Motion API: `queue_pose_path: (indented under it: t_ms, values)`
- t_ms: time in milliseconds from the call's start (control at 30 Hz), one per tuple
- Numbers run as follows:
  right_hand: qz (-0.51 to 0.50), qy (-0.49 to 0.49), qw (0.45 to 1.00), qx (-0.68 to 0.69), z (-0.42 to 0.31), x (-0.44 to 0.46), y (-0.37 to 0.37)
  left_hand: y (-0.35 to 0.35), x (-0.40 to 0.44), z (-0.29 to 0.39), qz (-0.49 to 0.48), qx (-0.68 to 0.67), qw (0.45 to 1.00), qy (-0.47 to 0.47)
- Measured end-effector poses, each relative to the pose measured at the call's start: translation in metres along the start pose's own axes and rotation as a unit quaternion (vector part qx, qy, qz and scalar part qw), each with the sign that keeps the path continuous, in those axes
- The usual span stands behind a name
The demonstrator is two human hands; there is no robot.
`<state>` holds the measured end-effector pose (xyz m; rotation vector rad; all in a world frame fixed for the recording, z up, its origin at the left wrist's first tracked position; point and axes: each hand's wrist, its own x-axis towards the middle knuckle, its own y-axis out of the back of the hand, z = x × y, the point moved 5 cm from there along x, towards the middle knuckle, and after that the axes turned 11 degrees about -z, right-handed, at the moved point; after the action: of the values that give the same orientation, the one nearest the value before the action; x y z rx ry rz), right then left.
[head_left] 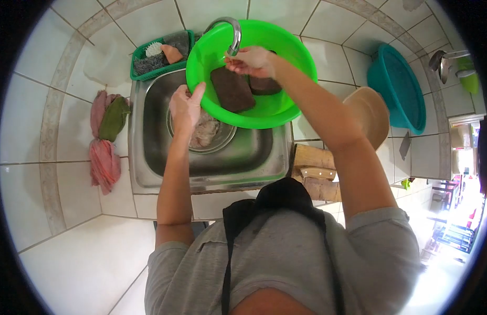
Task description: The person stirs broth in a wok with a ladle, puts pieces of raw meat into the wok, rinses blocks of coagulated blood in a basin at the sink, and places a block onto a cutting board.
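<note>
A bright green basin (pixel 301 100) sits over the back of the sink, with brown block-like pieces (pixel 232 90) inside. My left hand (pixel 186 107) is at the basin's left side, thumb apart from the fingers and against the rim. Its fingers are partly hidden. Over the basin, my right hand (pixel 254 62) has its fingers curled together just under the spout of the chrome faucet (pixel 236 37). What those fingers hold, if anything, does not show. Below my left hand, a round bowl (pixel 222 143) in the sink holds pale, wet material (pixel 205 131).
The steel sink (pixel 238 163) has a green tray (pixel 158 71) with scrubbers at its back left. Cloths (pixel 104 163) hang on the left. To the right are a wooden board (pixel 311 155) with a knife (pixel 318 172), a tan bowl (pixel 377 118) and a teal basin (pixel 419 113).
</note>
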<state>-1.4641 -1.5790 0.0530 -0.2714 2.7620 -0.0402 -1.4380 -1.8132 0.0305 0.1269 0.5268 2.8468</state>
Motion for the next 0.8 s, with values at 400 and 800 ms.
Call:
queue_pose_path:
  t_ms: [400,800]
  values:
    - [-0.116,0.105,0.952,0.264,-0.021,-0.007,-0.037,0.004,-0.001,0.009,-0.019,0.059,0.998,0.014]
    - [0.060,0.023,0.870,-0.489,-0.056,-0.084,0.053,0.006,0.006,0.008,-0.022,0.099,0.995,-0.011]
